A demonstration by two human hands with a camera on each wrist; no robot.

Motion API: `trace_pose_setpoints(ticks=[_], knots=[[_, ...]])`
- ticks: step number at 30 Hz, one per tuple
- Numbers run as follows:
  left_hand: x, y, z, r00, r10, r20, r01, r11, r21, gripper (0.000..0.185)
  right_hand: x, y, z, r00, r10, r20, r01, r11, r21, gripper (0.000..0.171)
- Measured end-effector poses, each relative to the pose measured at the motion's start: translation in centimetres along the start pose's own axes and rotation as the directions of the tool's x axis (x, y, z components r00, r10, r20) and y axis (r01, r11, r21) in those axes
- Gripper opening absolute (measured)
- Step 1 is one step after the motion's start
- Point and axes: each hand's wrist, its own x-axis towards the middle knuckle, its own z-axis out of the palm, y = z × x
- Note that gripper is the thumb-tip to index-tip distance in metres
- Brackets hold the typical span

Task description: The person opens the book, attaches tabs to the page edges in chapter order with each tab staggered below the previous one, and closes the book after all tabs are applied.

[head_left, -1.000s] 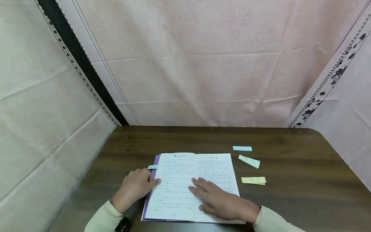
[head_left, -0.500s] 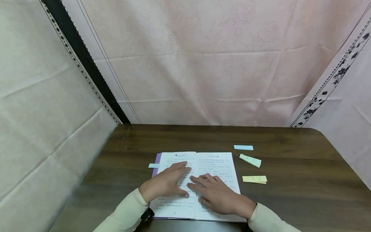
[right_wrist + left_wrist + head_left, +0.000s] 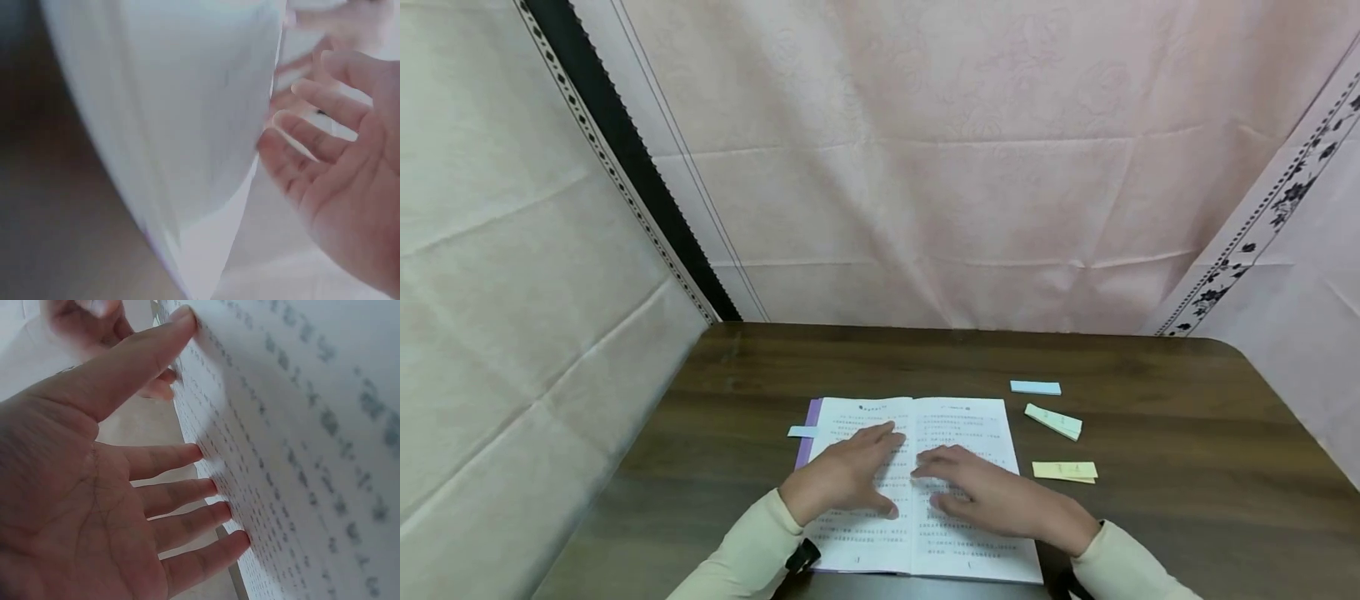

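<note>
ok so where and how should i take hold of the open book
Probably by both outer side edges, the left hand from the left, the right hand from the right. The book lies open and flat, so lifting one half alone might fold it at the middle crease. On the left, the purple cover juts past the pages, a likely edge to get under.

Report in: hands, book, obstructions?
Left hand open, fingertips touching left page. Right hand over right page, contact unclear. Book open, hands covering some print. Blue slip, green slip, yellow slip off its right, not blocking.
</note>
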Motion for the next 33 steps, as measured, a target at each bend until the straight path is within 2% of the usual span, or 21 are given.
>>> trace_pose_setpoints(ticks=[3, 6, 10, 12, 14, 18, 23, 28, 33], knots=[[0.1, 0.2, 0.1, 1.000, -0.013, 0.005, 0.013, 1.000, 0.010, 0.101, -0.2, 1.3, -1.1, 0.996, 0.048, -0.078, -0.054, 0.996, -0.072, 0.040], [0.0, 0.2, 0.0, 1.000, -0.025, 0.006, 0.025, 1.000, 0.017, 0.102, -0.1, 3.0, -2.2, 0.979, 0.159, -0.128, -0.178, 0.972, -0.152, 0.052], [-0.2, 0.3, -0.1, 1.000, -0.028, 0.012, 0.028, 1.000, 0.006, 0.101, 0.6, 5.5, -3.4, 0.935, 0.338, -0.107, -0.354, 0.912, -0.207, 0.077], [-0.2, 0.3, -0.1, 1.000, -0.026, 0.016, 0.026, 1.000, -0.004, 0.100, 1.0, 6.7, -3.9, 0.917, 0.390, -0.090, -0.400, 0.889, -0.221, 0.088], [-0.2, 0.4, -0.1, 1.000, -0.023, 0.018, 0.023, 1.000, -0.011, 0.100, 1.3, 7.6, -4.3, 0.908, 0.410, -0.081, -0.417, 0.877, -0.239, 0.095], [-0.1, 0.5, -0.1, 1.000, -0.023, 0.018, 0.023, 1.000, -0.008, 0.099, 1.8, 8.7, -5.0, 0.902, 0.426, -0.072, -0.429, 0.866, -0.257, 0.099], [0.2, 0.7, 0.0, 1.000, -0.023, 0.020, 0.023, 1.000, 0.002, 0.099, 1.7, 8.9, -5.0, 0.904, 0.418, -0.090, -0.426, 0.859, -0.284, 0.090], [0.2, 0.6, 0.0, 0.999, -0.022, 0.029, 0.022, 1.000, 0.005, 0.099, 1.6, 8.2, -4.8, 0.923, 0.364, -0.123, -0.383, 0.850, -0.362, 0.073], [0.3, 0.7, -0.1, 0.999, -0.028, 0.035, 0.029, 1.000, -0.006, 0.100, 1.6, 7.4, -4.5, 0.946, 0.291, -0.145, -0.324, 0.805, -0.497, 0.064]])
